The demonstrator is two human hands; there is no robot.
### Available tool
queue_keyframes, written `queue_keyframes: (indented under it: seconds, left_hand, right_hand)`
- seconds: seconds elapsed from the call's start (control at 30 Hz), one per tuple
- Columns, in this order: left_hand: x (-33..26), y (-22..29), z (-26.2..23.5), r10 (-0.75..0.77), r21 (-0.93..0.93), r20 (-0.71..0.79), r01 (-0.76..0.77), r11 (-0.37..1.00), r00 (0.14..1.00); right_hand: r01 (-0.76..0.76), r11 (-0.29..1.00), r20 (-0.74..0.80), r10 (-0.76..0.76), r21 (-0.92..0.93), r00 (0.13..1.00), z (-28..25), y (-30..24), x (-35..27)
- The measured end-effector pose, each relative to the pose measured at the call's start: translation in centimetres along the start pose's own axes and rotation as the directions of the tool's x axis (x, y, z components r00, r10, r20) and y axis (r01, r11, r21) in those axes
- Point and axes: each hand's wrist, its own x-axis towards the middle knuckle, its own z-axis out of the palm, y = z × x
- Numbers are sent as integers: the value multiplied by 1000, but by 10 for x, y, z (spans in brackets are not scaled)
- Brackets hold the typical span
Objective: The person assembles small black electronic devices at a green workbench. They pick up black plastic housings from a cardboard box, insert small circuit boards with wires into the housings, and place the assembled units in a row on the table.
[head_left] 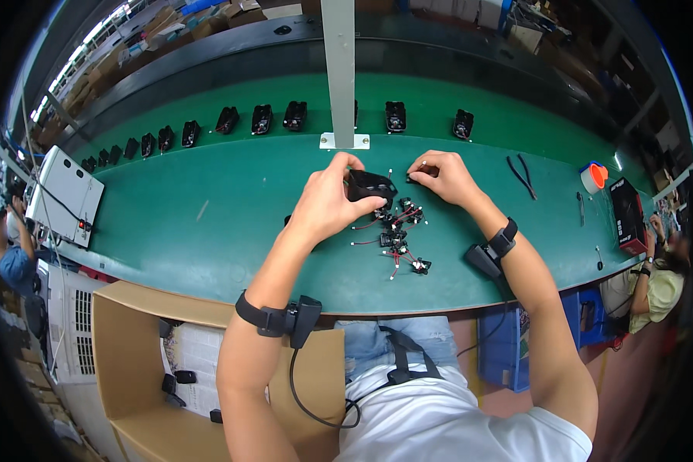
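My left hand [327, 202] grips a black plastic housing [371, 185] between thumb and fingers, holding it tilted over the green table [262, 246]. To its right, my right hand [450, 182] has thumb and forefinger pinched together. A small dark piece [410, 179] shows at those fingertips; its kind is too small to make out. Just below and between both hands lies a loose pile of small black parts with red wires [395, 239], several ending in white plugs. Another dark object [287, 220] is mostly hidden behind my left wrist.
Black housings [395, 116] stand in a row along the green belt beyond a metal post [339, 69]. Pliers [523, 177], an orange-and-white roll [594, 177] and a black box [628, 217] lie right. A white machine [63, 197] stands left, a cardboard box [142, 308] below. People sit at both sides.
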Motion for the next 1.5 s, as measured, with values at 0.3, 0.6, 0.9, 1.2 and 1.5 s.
queue_keyframes:
  seconds: [0.3,0.6,0.9,1.2,1.5]
  left_hand:
    - [1,4,-10,64,-635,311,158,756,948]
    - [1,-1,-15,145,-764,369,211,609,918]
    - [-3,6,-16,150,-799,361,222,559,921]
    - [-5,6,-8,270,-807,393,189,560,879]
    - [-4,0,-6,267,-838,413,249,485,870]
  right_hand:
    - [233,888,-175,-176,397,969,-25,-61,-13]
    - [611,768,-174,-586,194,792,-31,-113,-24]
    - [417,804,-150,-392,424,908,-20,-117,-37]
    - [546,812,-287,-483,207,827,-18,-124,-40]
    - [568,793,-304,-498,220,812,-31,-121,-38]
